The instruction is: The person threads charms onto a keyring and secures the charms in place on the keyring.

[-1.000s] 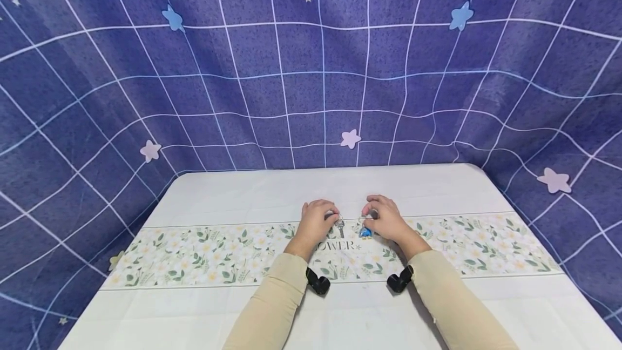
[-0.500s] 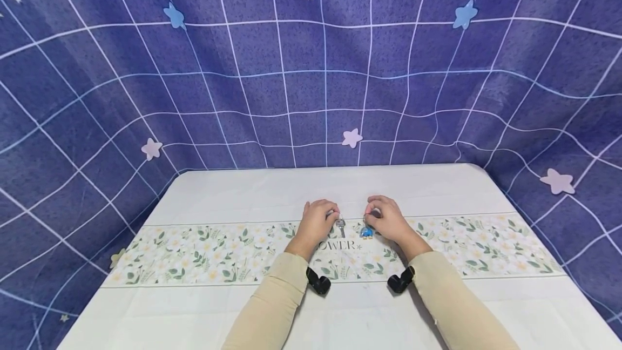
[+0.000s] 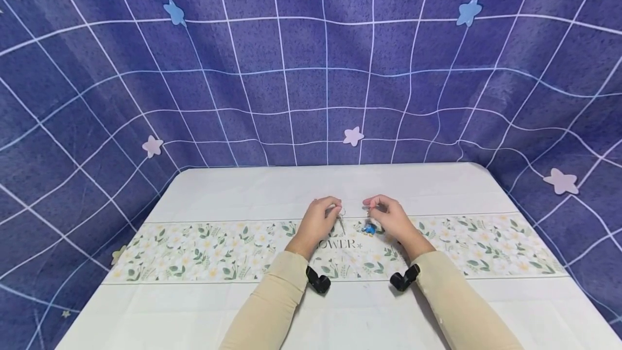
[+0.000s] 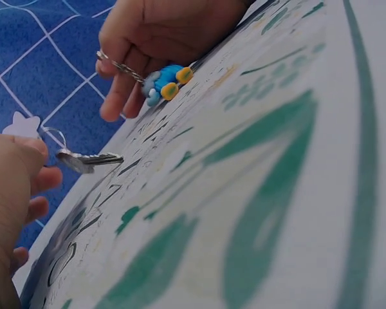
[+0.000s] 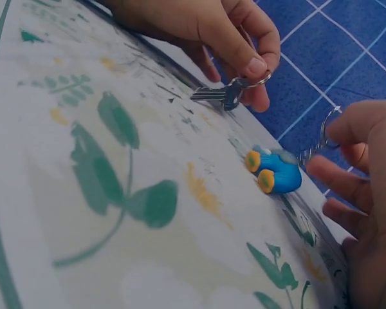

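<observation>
The left hand pinches a key ring, its silver key hanging over the surface. Opposite, the right hand pinches a metal loop whose short chain holds a blue figure (yellow-footed, near the key but apart) at the floral band.

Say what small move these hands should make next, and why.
Probably ease the right hand toward the left hand: the left holds a key by its ring, the right a blue charm by its chain ring, and the two rings are apart.
</observation>
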Tool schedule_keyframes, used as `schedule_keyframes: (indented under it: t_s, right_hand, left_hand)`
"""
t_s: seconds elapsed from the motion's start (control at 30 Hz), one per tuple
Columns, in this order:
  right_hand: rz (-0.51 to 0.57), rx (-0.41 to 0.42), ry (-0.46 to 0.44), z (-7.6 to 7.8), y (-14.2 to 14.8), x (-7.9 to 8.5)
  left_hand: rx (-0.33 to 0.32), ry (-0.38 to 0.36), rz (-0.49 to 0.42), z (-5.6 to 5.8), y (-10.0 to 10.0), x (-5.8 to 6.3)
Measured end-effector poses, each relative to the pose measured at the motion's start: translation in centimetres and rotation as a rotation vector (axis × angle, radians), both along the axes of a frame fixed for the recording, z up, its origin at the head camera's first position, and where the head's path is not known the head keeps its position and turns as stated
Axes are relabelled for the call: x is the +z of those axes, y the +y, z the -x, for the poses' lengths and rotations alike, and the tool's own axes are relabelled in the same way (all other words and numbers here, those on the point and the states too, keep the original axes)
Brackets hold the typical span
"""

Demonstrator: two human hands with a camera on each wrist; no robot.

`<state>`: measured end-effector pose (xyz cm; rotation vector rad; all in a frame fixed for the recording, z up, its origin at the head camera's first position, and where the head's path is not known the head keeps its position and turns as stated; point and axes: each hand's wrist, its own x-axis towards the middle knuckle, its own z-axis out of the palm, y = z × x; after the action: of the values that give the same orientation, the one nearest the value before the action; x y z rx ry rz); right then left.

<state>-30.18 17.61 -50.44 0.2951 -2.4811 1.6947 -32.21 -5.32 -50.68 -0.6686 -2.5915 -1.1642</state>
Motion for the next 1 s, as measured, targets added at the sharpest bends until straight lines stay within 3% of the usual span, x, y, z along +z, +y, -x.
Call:
schedule_keyframes:
  t_s: [0.23,0.5,0.83,1.0]
  right_hand:
    - [0.199,0.065,-0.036,-0.2,0.2,0.7]
    - [0.258,0.067,-0.061,-0.3,0.5,0.9]
    - [0.397,0.154,-0.042,-0.3,0.6,1.0]
    - [0.407,0.181,-0.033,-0.3,0.4,1.3]
  left_hand:
    - [-0.078,-0.105,-0.225,-0.1,0.2,0.2]
    - [-0.097,-0.199,-0.481,-0.3,0.4,0.1]
    - [-0.118,-0.252,-0.637,0.1,0.5,0.1]
    - [-0.139,-0.267,-0.661,0.1,0.5,0.1]
